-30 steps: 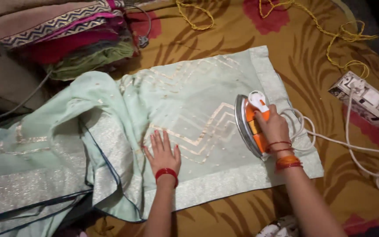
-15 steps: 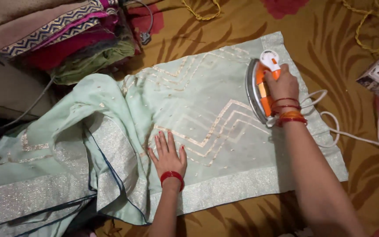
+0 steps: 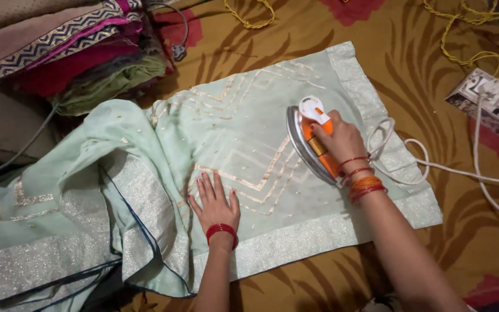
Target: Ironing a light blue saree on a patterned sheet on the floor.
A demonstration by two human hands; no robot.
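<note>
A pale green cloth (image 3: 244, 124) with gold zigzag stitching and a silver border lies spread flat on a brown patterned sheet; its left part is bunched in folds. My right hand (image 3: 339, 141) grips the handle of an orange and white electric iron (image 3: 310, 138), which rests sole-down on the cloth's right half. My left hand (image 3: 215, 202) lies flat with fingers spread on the cloth near the zigzag, pressing it down. Both wrists wear red and orange bangles.
The iron's white cord (image 3: 434, 167) loops right to a white socket board (image 3: 495, 104). A stack of folded coloured fabrics (image 3: 70, 52) sits at the top left. Yellow cord (image 3: 463, 34) trails along the top. The brown sheet (image 3: 423, 63) surrounds the cloth.
My right hand has slid the iron leftward and toward me, from the cloth's right border into its middle. My left hand has stayed pressed flat on the cloth.
</note>
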